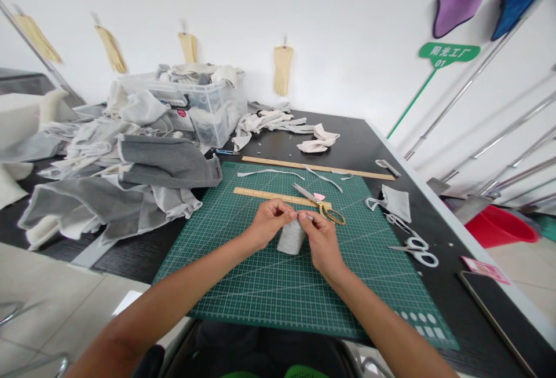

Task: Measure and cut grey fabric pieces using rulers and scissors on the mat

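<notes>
Both hands meet over the middle of a green cutting mat [243,285], pinching the top edge of a small light-grey piece of fabric [290,240]. My left hand [270,221] grips its upper left corner between thumb and fingers. At the upper right, my right hand [321,240] pinches the same edge, the fingertips of both hands almost touching. The fabric hangs down between them as a narrow flap. Just beyond the right hand lie gold-handled scissors [333,216], partly across a short wooden ruler [256,193].
A heap of grey fabric [169,161] and a clear plastic bin [221,112] stand left. A long wooden ruler [304,165] and fabric strips lie behind. White-handled scissors [424,257], a grey fabric piece [397,203] and a phone [499,320] are on the right.
</notes>
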`<control>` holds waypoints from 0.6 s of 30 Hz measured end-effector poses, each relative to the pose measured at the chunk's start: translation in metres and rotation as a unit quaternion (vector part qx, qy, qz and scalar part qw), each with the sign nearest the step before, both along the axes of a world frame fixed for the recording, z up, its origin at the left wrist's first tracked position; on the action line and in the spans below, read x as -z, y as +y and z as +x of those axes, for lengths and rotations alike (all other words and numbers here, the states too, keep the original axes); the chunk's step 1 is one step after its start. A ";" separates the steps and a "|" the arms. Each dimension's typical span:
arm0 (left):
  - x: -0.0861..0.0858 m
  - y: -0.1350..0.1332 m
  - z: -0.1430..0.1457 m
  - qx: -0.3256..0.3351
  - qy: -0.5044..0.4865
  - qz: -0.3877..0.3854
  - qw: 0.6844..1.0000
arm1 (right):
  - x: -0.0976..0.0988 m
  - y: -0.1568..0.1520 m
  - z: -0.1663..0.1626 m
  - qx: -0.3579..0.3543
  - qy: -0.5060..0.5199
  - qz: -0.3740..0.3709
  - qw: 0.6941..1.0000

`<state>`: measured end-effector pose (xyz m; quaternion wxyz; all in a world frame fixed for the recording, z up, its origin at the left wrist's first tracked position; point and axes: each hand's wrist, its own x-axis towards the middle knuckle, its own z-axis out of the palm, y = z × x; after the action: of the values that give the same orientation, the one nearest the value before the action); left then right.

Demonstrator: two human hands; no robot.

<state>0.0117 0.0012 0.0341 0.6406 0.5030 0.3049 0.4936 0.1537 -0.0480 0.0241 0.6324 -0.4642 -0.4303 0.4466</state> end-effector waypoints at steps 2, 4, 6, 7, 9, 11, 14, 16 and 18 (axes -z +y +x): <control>0.003 0.002 0.000 -0.021 -0.007 -0.002 1.000 | 0.001 0.000 -0.002 -0.013 0.027 -0.023 0.999; 0.006 0.005 -0.002 -0.043 -0.012 0.001 0.999 | 0.003 0.000 -0.003 -0.048 0.039 -0.056 0.996; 0.008 0.009 -0.004 -0.057 -0.006 -0.005 0.998 | 0.006 0.001 -0.002 -0.069 0.024 -0.076 0.994; 0.008 0.011 -0.005 -0.062 0.003 -0.011 0.998 | 0.008 0.003 -0.001 -0.066 0.012 -0.076 0.995; 0.008 0.014 -0.006 -0.069 0.028 -0.020 0.997 | 0.011 0.006 0.001 -0.049 -0.006 -0.062 0.997; 0.008 0.015 -0.006 -0.079 0.046 -0.019 0.996 | 0.013 0.009 0.004 -0.039 -0.019 -0.045 0.998; 0.010 0.014 -0.005 -0.092 0.054 -0.008 0.994 | 0.013 0.011 0.007 -0.036 -0.064 -0.021 0.997; 0.012 0.013 -0.004 -0.099 0.066 0.004 0.993 | 0.013 0.011 0.009 -0.049 -0.101 -0.023 0.993; 0.014 0.015 -0.004 -0.110 0.081 0.018 0.990 | 0.012 0.010 0.011 -0.043 -0.145 -0.028 0.988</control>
<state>0.0077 0.0159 0.0205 0.5462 0.5163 0.4005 0.5241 0.1643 -0.0376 0.0119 0.5301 -0.5225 -0.5242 0.4137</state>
